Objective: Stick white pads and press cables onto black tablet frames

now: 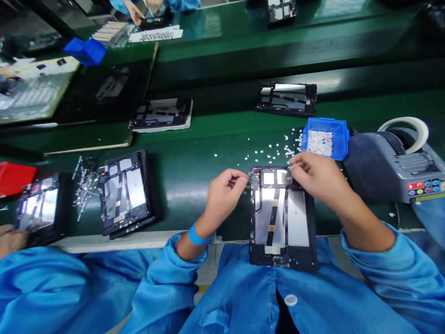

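An opened tablet point(280, 218) lies in front of me, its inside facing up with silvery battery plates, dark flex cables and a black frame. Its near end reaches over the table edge by my blue smock. Beside its far left corner, my left hand point(225, 192) is closed, thumb and forefinger nearly together; anything between them is too small to see. My right hand point(318, 178) pinches at the far right corner, and its fingertips hide whatever they hold. Just beyond that hand stands a blue bin point(342, 141) of small white pieces, with more white bits point(271, 152) scattered on the green table.
A grey tape dispenser point(375, 162) with a tape roll stands at right. Stacked open tablets point(123, 192) lie at left beside a heap of thin strips point(85, 188). Two more tablets, one the far tablet point(288, 99), lie farther back. A co-worker's hand point(12, 239) is at far left.
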The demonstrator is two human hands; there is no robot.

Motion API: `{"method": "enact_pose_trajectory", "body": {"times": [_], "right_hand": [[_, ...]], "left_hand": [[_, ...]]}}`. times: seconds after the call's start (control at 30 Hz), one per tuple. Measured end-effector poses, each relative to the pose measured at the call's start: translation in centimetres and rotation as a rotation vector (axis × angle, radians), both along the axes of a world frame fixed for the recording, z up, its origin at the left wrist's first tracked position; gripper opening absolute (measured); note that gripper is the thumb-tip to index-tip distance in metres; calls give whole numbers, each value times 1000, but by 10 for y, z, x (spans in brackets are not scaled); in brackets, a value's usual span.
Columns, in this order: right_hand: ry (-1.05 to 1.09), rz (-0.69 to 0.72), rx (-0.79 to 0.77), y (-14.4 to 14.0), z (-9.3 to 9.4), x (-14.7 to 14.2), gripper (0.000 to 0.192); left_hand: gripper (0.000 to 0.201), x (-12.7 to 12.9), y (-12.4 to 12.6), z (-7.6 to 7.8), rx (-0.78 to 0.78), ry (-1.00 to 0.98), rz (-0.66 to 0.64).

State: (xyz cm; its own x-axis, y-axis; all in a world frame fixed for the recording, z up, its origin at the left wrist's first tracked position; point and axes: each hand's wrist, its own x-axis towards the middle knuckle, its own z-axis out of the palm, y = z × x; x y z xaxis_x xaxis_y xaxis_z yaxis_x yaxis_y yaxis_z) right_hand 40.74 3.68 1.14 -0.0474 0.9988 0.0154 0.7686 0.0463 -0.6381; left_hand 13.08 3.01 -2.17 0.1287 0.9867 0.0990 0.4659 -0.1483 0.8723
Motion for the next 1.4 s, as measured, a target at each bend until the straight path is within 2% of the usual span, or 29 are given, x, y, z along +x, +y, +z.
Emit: {"method": "enact_pose_trajectory", "body": {"times": [0.07, 0.13, 0.3, 0.43, 0.6, 0.83, 0.93, 1.07, 1.2, 1.3, 1.4], "right_hand": [[56, 95, -94, 5, -1, -29, 19], [31, 117, -142, 15, -4, -50, 26], [-67, 115, -148, 33, -13, -67, 24], [-82, 129, -141, 33, -15, -71, 21], [-127, 158, -220, 34, -10, -72, 22], [-187, 223, -215, 42, -10, -69, 26], [-187, 234, -159, 37, -15, -65, 24], [-136, 234, 76, 16, -29, -54, 25], [-241, 447, 268, -6, -42, -43, 40], [-415, 577, 314, -11, -43, -44, 43], [-526, 649, 344, -7, -40, -49, 44]], "left_hand": [[15, -7, 4, -2, 156, 174, -40], [18, -12, 7, -7, 278, 319, -133], [30, -10, 11, -17, 435, 512, -282], [35, -7, 11, -19, 476, 571, -316], [37, -7, 12, -19, 477, 623, -351], [38, -10, 20, -16, 459, 688, -411], [43, -16, 26, -14, 439, 727, -471], [48, -26, 36, -12, 422, 762, -569], [49, -31, 43, -13, 397, 767, -619], [48, -32, 46, -14, 394, 745, -622], [47, -31, 47, -10, 408, 774, -630]]}}
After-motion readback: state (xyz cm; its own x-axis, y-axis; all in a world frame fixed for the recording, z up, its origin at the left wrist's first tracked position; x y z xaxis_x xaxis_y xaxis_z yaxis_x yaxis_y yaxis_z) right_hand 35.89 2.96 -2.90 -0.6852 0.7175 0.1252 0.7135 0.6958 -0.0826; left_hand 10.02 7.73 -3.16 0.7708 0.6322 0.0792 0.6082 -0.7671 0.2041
